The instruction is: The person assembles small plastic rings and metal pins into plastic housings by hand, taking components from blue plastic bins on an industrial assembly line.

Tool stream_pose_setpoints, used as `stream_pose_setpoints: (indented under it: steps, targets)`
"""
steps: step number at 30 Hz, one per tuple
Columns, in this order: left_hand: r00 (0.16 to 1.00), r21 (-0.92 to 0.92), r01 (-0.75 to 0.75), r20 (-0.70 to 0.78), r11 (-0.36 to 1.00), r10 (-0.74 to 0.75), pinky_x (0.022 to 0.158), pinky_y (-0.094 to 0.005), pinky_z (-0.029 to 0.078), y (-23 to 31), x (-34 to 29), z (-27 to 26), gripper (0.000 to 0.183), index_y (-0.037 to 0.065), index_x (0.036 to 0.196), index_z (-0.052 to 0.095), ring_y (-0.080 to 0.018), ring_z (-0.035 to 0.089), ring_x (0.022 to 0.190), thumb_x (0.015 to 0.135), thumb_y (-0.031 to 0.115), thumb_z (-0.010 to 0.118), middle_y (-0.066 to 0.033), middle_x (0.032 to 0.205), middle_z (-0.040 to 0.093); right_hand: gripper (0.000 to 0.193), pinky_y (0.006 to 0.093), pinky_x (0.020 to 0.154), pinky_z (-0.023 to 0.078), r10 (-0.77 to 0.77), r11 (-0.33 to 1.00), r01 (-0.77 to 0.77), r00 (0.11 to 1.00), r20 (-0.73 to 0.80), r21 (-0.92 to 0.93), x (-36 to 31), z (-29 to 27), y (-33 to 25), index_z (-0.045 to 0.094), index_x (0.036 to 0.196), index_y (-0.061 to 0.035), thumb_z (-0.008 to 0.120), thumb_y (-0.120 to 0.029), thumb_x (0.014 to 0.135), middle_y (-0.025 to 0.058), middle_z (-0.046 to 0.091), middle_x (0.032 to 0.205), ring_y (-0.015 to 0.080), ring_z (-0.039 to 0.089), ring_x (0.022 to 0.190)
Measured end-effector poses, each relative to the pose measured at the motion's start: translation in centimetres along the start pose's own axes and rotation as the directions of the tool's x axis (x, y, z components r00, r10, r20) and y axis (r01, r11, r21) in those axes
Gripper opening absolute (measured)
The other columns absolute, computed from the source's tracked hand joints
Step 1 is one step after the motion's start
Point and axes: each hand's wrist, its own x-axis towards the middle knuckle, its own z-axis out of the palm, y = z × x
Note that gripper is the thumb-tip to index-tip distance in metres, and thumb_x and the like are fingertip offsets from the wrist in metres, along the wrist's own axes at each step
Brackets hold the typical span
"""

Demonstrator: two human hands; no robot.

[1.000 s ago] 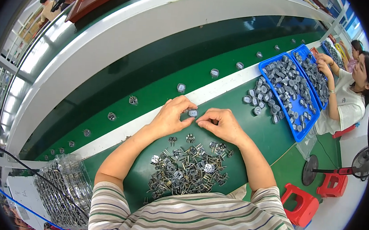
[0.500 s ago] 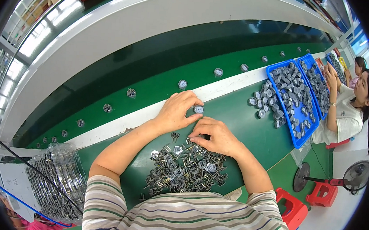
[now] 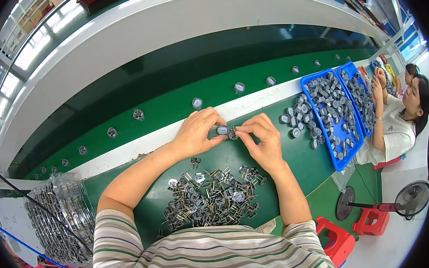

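My left hand (image 3: 200, 130) pinches a small grey round housing (image 3: 222, 130) between thumb and forefinger, above the green workbench (image 3: 283, 181). Facing it, my right hand (image 3: 261, 140) grips a small dark component with metal parts (image 3: 232, 134), brought up against the housing's right side. Whether the two are joined I cannot tell. Between my forearms lies a heap of similar pronged metal components (image 3: 210, 196), with one loose piece (image 3: 195, 162) just beyond it.
Round parts such as this grey one (image 3: 197, 103) sit spaced along the green conveyor belt (image 3: 166, 111) beyond a white rail (image 3: 146, 151). At right are blue trays (image 3: 340, 165) of grey housings and a seated co-worker (image 3: 392, 121). Clear plastic packs (image 3: 62, 218) stand at left.
My right hand has risen from the heap with a metal component and met the housing in my left hand. Parts on the belt have shifted left.
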Motion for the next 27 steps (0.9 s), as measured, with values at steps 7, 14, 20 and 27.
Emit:
stream_pose_setpoints:
  steps: [7,14,20,27]
  targets:
    - [0.999,0.006,0.031,0.034,1.0,-0.031,0.089,-0.0434,0.049,0.0,-0.2,-0.2,0.031,0.011,0.106,0.068,-0.0291,0.065,0.102,0.084,0.022,0.085,-0.0065,0.107,0.063,0.014,0.0351,0.074,0.051,-0.091,0.996,0.093,0.985,0.143,-0.006,-0.1,-0.6,-0.4,0.081,0.088,-0.0063,0.088,0.0,0.077,0.0043,0.073,0.086,0.0222,0.066,0.083]
    - [1.0,0.0,0.005,0.02,1.0,-0.005,0.088,-0.0425,0.049,-0.2,-0.2,0.0,0.032,0.012,0.107,0.068,-0.0281,0.065,0.1,0.082,0.02,0.086,-0.0061,0.104,0.063,0.01,0.0335,0.073,0.054,0.222,0.961,-0.256,0.941,0.255,0.108,-0.9,-0.1,-0.5,0.079,0.096,-0.0038,0.084,-0.004,0.086,0.0074,0.076,0.091,0.0202,0.069,0.079]
    - [1.0,-0.005,-0.006,0.006,1.0,0.006,0.089,-0.043,0.049,-0.1,-0.1,-0.1,0.032,0.011,0.107,0.067,-0.0285,0.065,0.101,0.081,0.018,0.085,-0.0063,0.104,0.063,0.017,0.0332,0.073,0.055,0.275,0.93,-0.34,0.895,0.351,0.141,-1.0,0.1,0.2,0.078,0.104,-0.0027,0.084,-0.009,0.089,0.0074,0.074,0.093,0.0192,0.069,0.081]
    - [0.999,0.062,-0.039,0.03,0.997,0.037,0.091,-0.0437,0.048,0.1,-0.1,0.1,0.033,0.009,0.107,0.065,-0.0291,0.064,0.106,0.083,0.021,0.083,-0.0079,0.107,0.063,0.051,0.0387,0.077,0.056,0.132,0.979,-0.076,0.943,0.307,-0.187,-1.5,2.0,-2.3,0.07,0.124,-0.0072,0.09,-0.017,0.079,0.0075,0.068,0.094,0.024,0.064,0.083]
